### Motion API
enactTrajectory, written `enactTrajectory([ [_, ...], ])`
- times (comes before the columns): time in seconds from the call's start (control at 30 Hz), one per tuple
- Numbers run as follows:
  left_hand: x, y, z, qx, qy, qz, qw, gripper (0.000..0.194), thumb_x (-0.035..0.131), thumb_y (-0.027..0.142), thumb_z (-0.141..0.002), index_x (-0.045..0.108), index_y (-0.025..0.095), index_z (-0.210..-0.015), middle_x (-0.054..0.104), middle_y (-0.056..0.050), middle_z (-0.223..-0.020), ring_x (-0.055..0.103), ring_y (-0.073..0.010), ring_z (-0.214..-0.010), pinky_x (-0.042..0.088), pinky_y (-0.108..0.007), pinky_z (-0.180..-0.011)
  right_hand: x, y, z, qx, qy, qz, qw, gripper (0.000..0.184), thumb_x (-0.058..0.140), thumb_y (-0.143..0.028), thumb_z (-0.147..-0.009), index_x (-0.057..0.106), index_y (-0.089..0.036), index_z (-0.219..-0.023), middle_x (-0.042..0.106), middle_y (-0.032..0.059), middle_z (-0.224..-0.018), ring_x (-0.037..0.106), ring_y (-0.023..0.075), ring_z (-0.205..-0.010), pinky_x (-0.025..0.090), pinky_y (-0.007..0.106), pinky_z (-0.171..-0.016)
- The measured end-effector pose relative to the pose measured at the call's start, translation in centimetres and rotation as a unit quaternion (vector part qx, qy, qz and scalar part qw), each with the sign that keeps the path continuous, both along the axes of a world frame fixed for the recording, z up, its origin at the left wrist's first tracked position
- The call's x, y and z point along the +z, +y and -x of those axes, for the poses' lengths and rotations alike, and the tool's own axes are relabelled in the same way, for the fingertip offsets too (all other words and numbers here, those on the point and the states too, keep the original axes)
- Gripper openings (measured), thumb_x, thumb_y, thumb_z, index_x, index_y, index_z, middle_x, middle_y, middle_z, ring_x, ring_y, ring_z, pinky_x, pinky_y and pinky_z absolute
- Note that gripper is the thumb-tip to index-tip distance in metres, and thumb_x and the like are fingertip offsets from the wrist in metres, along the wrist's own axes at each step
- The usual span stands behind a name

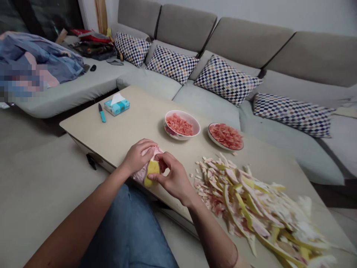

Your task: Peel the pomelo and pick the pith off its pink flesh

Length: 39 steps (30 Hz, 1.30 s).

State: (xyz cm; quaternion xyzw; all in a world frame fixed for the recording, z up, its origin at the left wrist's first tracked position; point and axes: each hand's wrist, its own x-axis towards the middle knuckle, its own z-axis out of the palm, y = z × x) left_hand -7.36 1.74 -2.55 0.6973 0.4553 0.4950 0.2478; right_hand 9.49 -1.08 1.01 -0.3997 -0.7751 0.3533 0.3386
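Left hand (140, 156) cups one pink fruit (140, 175) at the table (95, 146)'s near edge; right hand (174, 178) pinches its yellow peel (152, 171); one bowl (177, 136), one plate (215, 141) stand apart beyond.

blue trousers (131, 230), bare forearms (92, 208)

I can't make out the whole rounded, pale pink fruit with yellow peel (152, 169) — the bare left hand (141, 154) and bare right hand (174, 178) hide parts of it. The heaped yellow-and-white peel strips (248, 203) blur towards the lower right. A pixelated patch (23, 83) masks something beside the crumpled blue cloth (60, 56), itself cut off at left.
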Motion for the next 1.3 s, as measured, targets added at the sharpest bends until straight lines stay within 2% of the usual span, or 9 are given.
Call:
enactTrajectory([
  [0.2,0.1,-0.1,-0.1,0.004,0.000,-0.004,1.000,0.022,0.049,0.024,-0.091,0.069,0.018,-0.097,0.069,-0.008,-0.103,0.063,-0.0189,-0.102,0.050,-0.033,-0.093,0.0,-0.1,0.2,0.011,0.004,0.017,1.000,0.023,0.074,-0.018,-0.070,0.057,-0.020,-0.086,0.048,-0.0037,-0.075,0.043,0.0122,-0.065,0.037,0.025,-0.059],
  [0.37,0.0,0.3,-0.1,0.014,-0.006,0.001,1.000,0.023,0.049,0.023,-0.089,0.070,0.018,-0.096,0.070,-0.007,-0.103,0.064,-0.0186,-0.101,0.050,-0.033,-0.093,-1.1,-0.2,-0.2,0.044,0.031,-0.053,0.997,0.026,0.069,-0.025,-0.080,0.047,-0.020,-0.067,0.048,-0.0025,-0.071,0.045,0.0123,-0.065,0.039,0.025,-0.060],
  [0.47,0.0,0.5,-0.2,0.024,-0.001,0.006,1.000,0.023,0.049,0.023,-0.089,0.070,0.018,-0.096,0.071,-0.007,-0.104,0.064,-0.0186,-0.101,0.050,-0.033,-0.093,-1.8,-0.2,-0.8,0.018,0.032,-0.075,0.997,0.018,0.070,-0.031,-0.082,0.056,-0.021,-0.085,0.051,-0.0010,-0.078,0.049,0.0131,-0.066,0.043,0.026,-0.062],
  [0.53,0.1,0.6,-0.3,0.028,0.003,0.008,1.000,0.023,0.049,0.024,-0.089,0.070,0.019,-0.096,0.071,-0.007,-0.104,0.065,-0.0185,-0.101,0.050,-0.033,-0.093,-2.1,-0.3,-1.3,0.008,0.028,-0.081,0.996,0.030,0.074,-0.033,-0.080,0.058,-0.021,-0.103,0.053,0.0010,-0.086,0.052,0.0140,-0.069,0.047,0.027,-0.065],
  [0.63,0.1,0.6,-0.4,0.030,0.001,0.006,1.000,0.022,0.050,0.025,-0.090,0.071,0.019,-0.095,0.072,-0.006,-0.103,0.065,-0.0180,-0.099,0.050,-0.032,-0.093,-2.2,-0.5,-1.6,0.019,0.023,-0.098,0.995,0.036,0.075,-0.032,-0.081,0.057,-0.022,-0.111,0.055,0.0041,-0.096,0.056,0.0153,-0.075,0.049,0.029,-0.070],
  [0.87,0.1,0.5,-0.3,0.023,0.012,0.001,1.000,0.023,0.050,0.024,-0.089,0.071,0.018,-0.096,0.071,-0.006,-0.103,0.064,-0.0176,-0.100,0.049,-0.032,-0.093,-1.7,-0.5,-1.3,0.027,-0.041,-0.145,0.988,0.022,0.069,-0.028,-0.084,0.056,-0.021,-0.099,0.056,0.0028,-0.085,0.055,0.0169,-0.072,0.045,0.029,-0.068],
  [1.0,0.2,0.3,-0.3,0.027,0.018,-0.004,0.999,0.023,0.051,0.024,-0.089,0.071,0.018,-0.096,0.071,-0.007,-0.103,0.064,-0.0176,-0.100,0.050,-0.032,-0.093,-1.6,-0.3,-1.4,0.054,-0.079,-0.162,0.982,0.017,0.068,-0.027,-0.084,0.054,-0.020,-0.090,0.054,0.0018,-0.078,0.052,0.0167,-0.069,0.041,0.028,-0.065],
  [1.13,0.3,0.0,-0.4,0.037,0.023,-0.004,0.999,0.023,0.051,0.024,-0.089,0.072,0.019,-0.095,0.072,-0.006,-0.102,0.065,-0.0176,-0.099,0.050,-0.032,-0.093,-1.9,0.3,-1.5,0.085,-0.085,-0.166,0.979,0.020,0.069,-0.028,-0.084,0.051,-0.020,-0.083,0.053,0.0003,-0.075,0.049,0.0149,-0.065,0.038,0.026,-0.062],
  [1.3,0.1,0.2,-0.3,0.046,0.016,0.004,0.999,0.023,0.051,0.027,-0.089,0.072,0.019,-0.095,0.073,-0.006,-0.103,0.066,-0.0179,-0.100,0.051,-0.032,-0.094,-2.7,0.5,-1.8,0.134,-0.053,-0.208,0.967,0.025,0.064,-0.025,-0.087,0.044,-0.021,-0.072,0.049,-0.0017,-0.070,0.045,0.0136,-0.063,0.036,0.025,-0.061],
])
